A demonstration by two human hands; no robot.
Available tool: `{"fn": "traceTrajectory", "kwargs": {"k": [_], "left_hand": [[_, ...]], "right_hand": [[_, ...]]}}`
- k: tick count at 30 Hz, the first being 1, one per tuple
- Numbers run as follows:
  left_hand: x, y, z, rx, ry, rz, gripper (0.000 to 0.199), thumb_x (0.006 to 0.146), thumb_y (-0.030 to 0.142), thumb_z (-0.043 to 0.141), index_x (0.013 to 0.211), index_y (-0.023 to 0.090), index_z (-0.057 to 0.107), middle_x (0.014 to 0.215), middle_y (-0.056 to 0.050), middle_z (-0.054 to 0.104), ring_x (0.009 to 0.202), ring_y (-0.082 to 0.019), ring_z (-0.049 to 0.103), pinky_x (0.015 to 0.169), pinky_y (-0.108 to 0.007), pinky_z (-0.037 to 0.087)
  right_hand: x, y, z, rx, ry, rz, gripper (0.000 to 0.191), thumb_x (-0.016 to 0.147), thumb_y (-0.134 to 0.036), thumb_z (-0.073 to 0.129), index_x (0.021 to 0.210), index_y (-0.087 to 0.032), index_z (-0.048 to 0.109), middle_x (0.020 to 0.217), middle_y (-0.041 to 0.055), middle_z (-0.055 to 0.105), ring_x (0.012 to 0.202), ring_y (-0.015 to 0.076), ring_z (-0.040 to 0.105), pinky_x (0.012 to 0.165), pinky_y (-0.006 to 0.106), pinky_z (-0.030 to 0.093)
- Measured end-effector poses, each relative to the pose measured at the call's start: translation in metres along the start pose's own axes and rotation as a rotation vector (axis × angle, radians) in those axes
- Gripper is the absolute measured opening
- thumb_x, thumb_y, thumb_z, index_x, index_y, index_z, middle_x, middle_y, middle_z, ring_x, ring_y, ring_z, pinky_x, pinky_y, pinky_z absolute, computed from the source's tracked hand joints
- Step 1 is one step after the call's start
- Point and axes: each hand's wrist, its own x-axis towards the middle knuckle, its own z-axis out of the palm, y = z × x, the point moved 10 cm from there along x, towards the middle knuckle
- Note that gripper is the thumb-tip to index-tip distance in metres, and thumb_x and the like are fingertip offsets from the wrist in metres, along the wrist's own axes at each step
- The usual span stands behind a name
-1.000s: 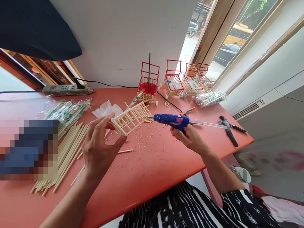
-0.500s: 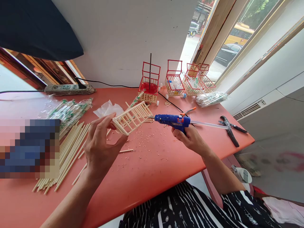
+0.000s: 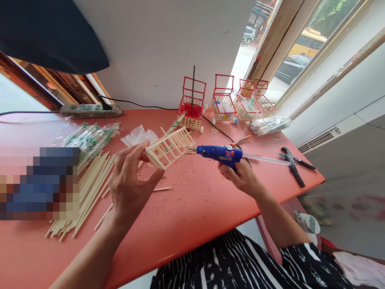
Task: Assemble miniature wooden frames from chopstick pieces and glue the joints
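Observation:
My left hand is closed on the near end of a small frame of wooden sticks, tilted up above the table. The frame looks like a little open basket with several slats. In my right hand is a blue hot glue gun, its nozzle pointing left close to the frame's far corner. Whether the nozzle touches the wood I cannot tell. A clear glue stick juts out of the gun's back. Below the frame, wood crumbs and a short stick lie on the red table.
Wooden sticks and wrapped chopsticks lie at left, near a power strip. Red-trimmed stick baskets stand at the back. Black pliers and orange-handled cutters are at right. A black cord crosses behind the gun.
The view has shifted slightly, so the whole scene sits a little further right. Both hands keep their grips, and frame and glue gun stay almost the same relative to each other.

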Motion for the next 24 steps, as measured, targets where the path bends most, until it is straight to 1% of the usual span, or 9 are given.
{"fn": "traceTrajectory", "kwargs": {"k": [4,8,12,17,20,24], "left_hand": [[-0.001,0.0,0.0,-0.006,0.007,0.0,0.072,0.082,0.017,0.079,0.151,0.024,0.06,0.117,-0.008,0.077,0.107,-0.025,0.072,0.102,-0.039,0.057],[-0.001,0.001,0.0,-0.017,-0.003,0.003,0.07,0.084,0.016,0.077,0.151,0.024,0.059,0.118,-0.008,0.075,0.104,-0.023,0.071,0.099,-0.037,0.057],[0.0,0.003,0.0,-0.021,-0.01,-0.002,0.068,0.085,0.016,0.076,0.151,0.024,0.059,0.12,-0.008,0.074,0.105,-0.022,0.071,0.098,-0.035,0.056],[0.001,0.005,0.0,-0.037,-0.014,0.005,0.073,0.086,0.017,0.078,0.154,0.029,0.055,0.121,-0.007,0.074,0.104,-0.022,0.071,0.096,-0.035,0.057],[0.001,0.004,0.0,-0.033,-0.012,-0.013,0.073,0.086,0.018,0.077,0.155,0.031,0.055,0.121,-0.007,0.074,0.105,-0.023,0.071,0.098,-0.037,0.057],[0.0,0.004,0.002,-0.038,-0.015,-0.01,0.07,0.087,0.017,0.077,0.153,0.028,0.057,0.121,-0.008,0.073,0.105,-0.022,0.071,0.098,-0.036,0.056]], "right_hand": [[-0.002,-0.011,0.003,-0.017,-0.018,-0.033,0.036,0.105,-0.049,0.048,0.084,-0.02,0.054,0.071,0.0,0.052,0.064,0.0135,0.044,0.061,0.028,0.034],[-0.003,-0.019,0.007,-0.004,-0.042,-0.047,0.034,0.104,-0.046,0.049,0.083,-0.019,0.053,0.072,0.0004,0.053,0.065,0.0135,0.046,0.061,0.028,0.035],[-0.003,-0.017,0.011,-0.04,-0.057,-0.04,0.034,0.104,-0.046,0.05,0.082,-0.02,0.053,0.071,0.0006,0.053,0.064,0.0135,0.045,0.059,0.028,0.033],[-0.002,-0.014,0.005,-0.093,-0.002,-0.051,0.036,0.104,-0.048,0.05,0.084,-0.019,0.056,0.069,0.0007,0.054,0.063,0.0141,0.045,0.059,0.028,0.034],[-0.002,-0.012,0.003,-0.097,0.005,-0.04,0.037,0.104,-0.049,0.05,0.083,-0.019,0.057,0.07,0.0012,0.055,0.063,0.0144,0.046,0.059,0.028,0.034],[-0.003,-0.013,0.006,-0.08,-0.011,-0.048,0.036,0.104,-0.049,0.05,0.083,-0.02,0.056,0.069,0.0006,0.054,0.063,0.0142,0.046,0.059,0.028,0.035]]}}
